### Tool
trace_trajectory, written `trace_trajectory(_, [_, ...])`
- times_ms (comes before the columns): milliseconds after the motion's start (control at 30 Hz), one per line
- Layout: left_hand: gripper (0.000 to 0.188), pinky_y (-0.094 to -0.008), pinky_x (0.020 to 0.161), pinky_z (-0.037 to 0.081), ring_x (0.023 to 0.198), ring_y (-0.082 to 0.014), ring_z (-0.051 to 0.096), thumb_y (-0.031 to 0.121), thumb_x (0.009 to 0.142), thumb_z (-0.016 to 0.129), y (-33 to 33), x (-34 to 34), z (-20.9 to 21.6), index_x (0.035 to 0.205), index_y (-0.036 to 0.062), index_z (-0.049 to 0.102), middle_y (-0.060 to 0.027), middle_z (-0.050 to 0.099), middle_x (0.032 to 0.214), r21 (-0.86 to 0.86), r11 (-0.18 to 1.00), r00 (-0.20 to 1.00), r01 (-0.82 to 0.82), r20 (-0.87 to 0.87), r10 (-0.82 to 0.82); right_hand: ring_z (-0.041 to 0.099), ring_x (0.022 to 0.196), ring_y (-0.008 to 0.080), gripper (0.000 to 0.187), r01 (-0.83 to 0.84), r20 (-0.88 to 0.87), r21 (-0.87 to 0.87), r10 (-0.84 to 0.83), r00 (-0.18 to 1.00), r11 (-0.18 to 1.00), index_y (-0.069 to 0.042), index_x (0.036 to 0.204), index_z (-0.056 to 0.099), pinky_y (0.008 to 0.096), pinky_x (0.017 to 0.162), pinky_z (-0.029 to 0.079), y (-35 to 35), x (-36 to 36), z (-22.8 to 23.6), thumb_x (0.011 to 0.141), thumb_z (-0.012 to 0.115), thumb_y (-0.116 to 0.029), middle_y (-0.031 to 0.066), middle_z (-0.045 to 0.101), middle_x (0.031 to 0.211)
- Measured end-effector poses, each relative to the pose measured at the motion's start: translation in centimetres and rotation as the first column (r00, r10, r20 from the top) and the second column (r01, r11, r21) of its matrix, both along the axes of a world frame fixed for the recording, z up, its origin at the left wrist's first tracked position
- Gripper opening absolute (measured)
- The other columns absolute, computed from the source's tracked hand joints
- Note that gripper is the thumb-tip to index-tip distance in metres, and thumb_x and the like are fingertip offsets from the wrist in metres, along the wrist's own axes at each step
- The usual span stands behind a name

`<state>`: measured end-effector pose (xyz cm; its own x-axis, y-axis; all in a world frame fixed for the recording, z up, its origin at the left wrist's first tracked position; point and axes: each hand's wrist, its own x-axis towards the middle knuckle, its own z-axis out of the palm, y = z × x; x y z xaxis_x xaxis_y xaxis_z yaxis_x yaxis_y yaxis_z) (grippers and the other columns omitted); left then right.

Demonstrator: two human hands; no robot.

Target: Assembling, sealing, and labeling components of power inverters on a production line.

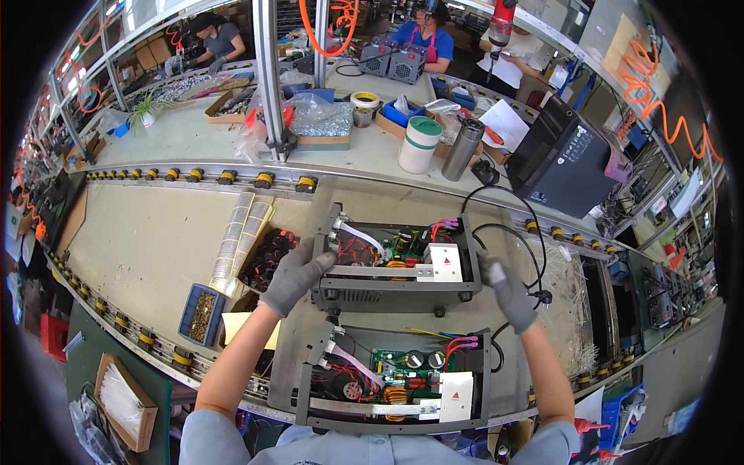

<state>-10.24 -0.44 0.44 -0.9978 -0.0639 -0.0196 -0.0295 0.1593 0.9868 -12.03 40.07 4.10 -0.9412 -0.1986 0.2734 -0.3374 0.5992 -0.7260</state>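
Two open-topped dark metal machine housings lie one behind the other in front of me. My left hand (pixel 298 277), in a grey glove, grips the left end of the far housing (pixel 387 298), thumb over its edge. At that housing's right end is my gloved right hand (pixel 509 293), against the end panel, its fingertips slightly blurred. Inside are a green circuit board, red wires and a white plate (pixel 446 263) with a red triangle. The near housing (pixel 395 425) holds similar parts, including a copper coil (pixel 395 401), and sits closest to my body.
A black power cable (pixel 540 252) loops beside my right hand. Left of the housings stand a blue bin of small brass-coloured parts (pixel 203 316) and rolled yellowish sheets (pixel 240 240). Roller rails (pixel 196 174) border the bench. Beyond stand a steel flask (pixel 463 149), a white tub (pixel 419 147) and other people working.
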Motion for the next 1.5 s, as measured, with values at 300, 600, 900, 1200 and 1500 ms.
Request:
trace_trajectory(300, [0.048,-0.033,0.08,0.046,0.09,-0.0225,0.061,0.034,0.081,0.061,0.8,2.7,1.7,0.113,-0.0009,0.054,-0.0151,0.064,0.096,0.031,0.997,0.995,0.076,-0.07,-0.074,0.062,0.076,0.0337,0.035,0.203,0.077,0.287,-0.234,0.969,0.936,0.002,0.106,0.058,0.0393,0.066,0.048,-4.6,6.1,2.9,0.078,0.061,-0.019,0.0188,0.063,0.087])
trace_trajectory(600, [0.029,-0.041,0.08,0.047,0.095,-0.0307,0.059,0.022,0.079,0.06,7.4,-4.1,8.3,0.107,0.0147,0.06,-0.0107,0.059,0.104,-0.835,0.483,0.739,0.264,-0.146,-0.658,0.053,0.094,0.0202,0.026,-0.152,-0.283,0.768,0.541,0.792,0.623,-0.013,0.092,0.065,0.036,0.085,0.04,-9.8,1.1,7.0,0.069,0.057,-0.005,0.0004,0.062,0.088])
trace_trajectory(900, [0.025,-0.0402,0.076,0.049,0.088,-0.0288,0.062,0.017,0.08,0.054,8.0,-5.2,5.7,0.102,0.0191,0.065,-0.0102,0.064,0.092,-0.887,0.349,0.798,0.301,0.034,-0.602,0.051,0.099,0.0178,0.03,-0.463,0.109,0.796,0.661,0.742,0.389,-0.015,0.104,0.064,0.0357,0.086,0.039,-11.6,-2.6,5.1,0.076,0.055,-0.012,-0.0013,0.062,0.097])
trace_trajectory(1200, [0.026,-0.0403,0.074,0.05,0.086,-0.0303,0.064,0.016,0.079,0.053,8.4,-5.5,5.0,0.1,0.0163,0.067,-0.0136,0.066,0.091,-0.891,0.292,0.81,0.347,0.128,-0.572,0.051,0.098,0.0196,0.023,-0.287,0.117,0.942,0.635,0.764,0.171,-0.016,0.097,0.067,0.0349,0.083,0.04,-13.3,-1.4,5.3,0.078,0.056,-0.019,0.0002,0.059,0.093])
trace_trajectory(1500, [0.026,-0.0393,0.075,0.05,0.091,-0.0276,0.062,0.015,0.079,0.054,9.2,-5.5,4.5,0.103,0.0214,0.064,-0.0089,0.062,0.097,-0.959,0.086,0.768,0.27,0.161,-0.619,0.05,0.099,0.0227,0.025,-0.374,0.135,0.848,0.529,0.838,0.376,-0.015,0.099,0.067,0.0368,0.085,0.04,-12.4,-1.7,3.8,0.075,0.061,-0.021,0.0039,0.058,0.098])
